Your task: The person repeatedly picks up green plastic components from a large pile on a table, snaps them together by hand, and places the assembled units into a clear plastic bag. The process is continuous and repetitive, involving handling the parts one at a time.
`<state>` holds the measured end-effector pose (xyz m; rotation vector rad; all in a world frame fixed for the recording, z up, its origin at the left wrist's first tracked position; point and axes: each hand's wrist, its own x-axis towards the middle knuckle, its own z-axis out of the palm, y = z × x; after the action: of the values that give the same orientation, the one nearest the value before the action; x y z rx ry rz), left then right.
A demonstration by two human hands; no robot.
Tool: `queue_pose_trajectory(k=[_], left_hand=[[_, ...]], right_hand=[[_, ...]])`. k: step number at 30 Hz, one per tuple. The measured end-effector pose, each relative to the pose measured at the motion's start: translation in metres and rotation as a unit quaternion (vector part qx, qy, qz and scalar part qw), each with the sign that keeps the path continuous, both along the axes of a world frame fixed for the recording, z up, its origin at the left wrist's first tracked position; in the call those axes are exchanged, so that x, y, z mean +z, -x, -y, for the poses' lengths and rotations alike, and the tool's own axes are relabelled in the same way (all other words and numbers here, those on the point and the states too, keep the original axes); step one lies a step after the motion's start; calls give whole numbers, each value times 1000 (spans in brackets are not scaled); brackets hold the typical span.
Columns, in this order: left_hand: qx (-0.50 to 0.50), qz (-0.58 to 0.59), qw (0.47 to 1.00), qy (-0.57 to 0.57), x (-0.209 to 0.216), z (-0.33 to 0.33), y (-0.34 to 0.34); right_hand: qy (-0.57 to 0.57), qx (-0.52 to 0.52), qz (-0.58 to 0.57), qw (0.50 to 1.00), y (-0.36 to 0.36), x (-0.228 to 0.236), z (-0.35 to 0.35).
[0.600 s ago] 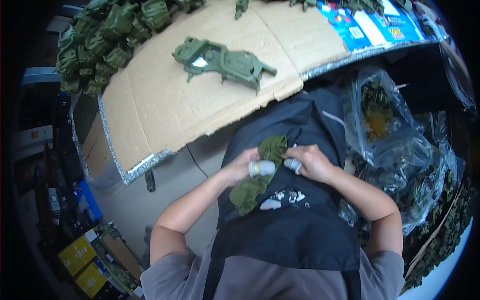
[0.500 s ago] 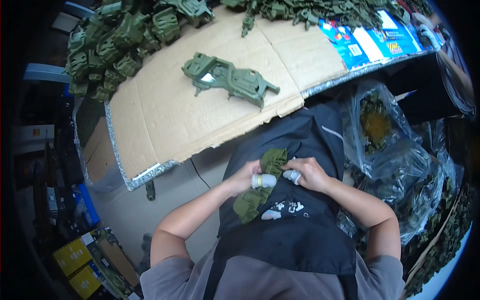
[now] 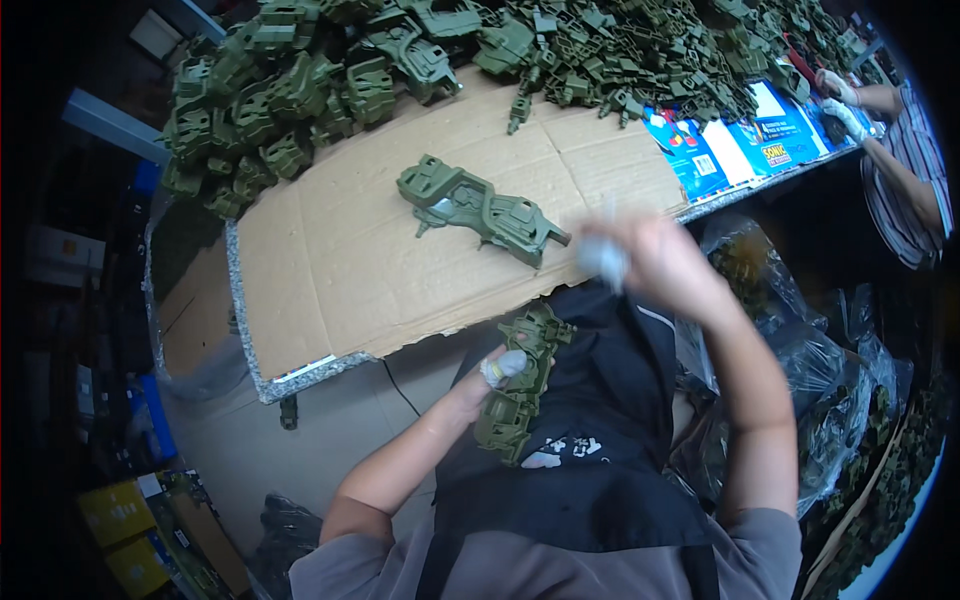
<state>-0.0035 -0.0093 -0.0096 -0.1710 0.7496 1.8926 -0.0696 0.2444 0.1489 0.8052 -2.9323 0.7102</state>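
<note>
Currently held part: an olive-green moulded part (image 3: 527, 378), over the lap, in front of a dark apron (image 3: 610, 490) and just short of the near edge of the worktop (image 3: 243, 300).
Left hand: curled around the part (image 3: 485, 385) at its left side, a pale cover on the thumb, which lies across it; the grip appears closed on this one part.
Right hand: raised, apart from the held part, near the worktop's front edge (image 3: 640, 255); motion blur hides the fingers, so neither their spread nor anything held can be told.
Long axis of held part: slanting from lower left, nearest the body, to upper right, its far end toward the worktop; which end is the front cannot be told.
Loose part: a similar green frame (image 3: 490, 215), alone on the cardboard sheet (image 3: 340, 270); its long axis runs from far left to near right, a narrow prong pointing right.
Stage of work: judged as partway, with one part in hand and the frame lying separate, unjoined to it; whether either is finished is unclear.
Remaining stock: large green pieces (image 3: 300, 90) heaped at far left, smaller ones (image 3: 640, 60) along the back.
</note>
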Motion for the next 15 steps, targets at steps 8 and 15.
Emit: queue_pose_trajectory(k=[8,15], left_hand=[[-35,-66,992,103,47,-11,-9],[22,-49,992,116,42,-8,-13]], right_hand=[[-201,90,-387,895,177,-37,-19],[17,103,-82,991,-66,-34,-13]])
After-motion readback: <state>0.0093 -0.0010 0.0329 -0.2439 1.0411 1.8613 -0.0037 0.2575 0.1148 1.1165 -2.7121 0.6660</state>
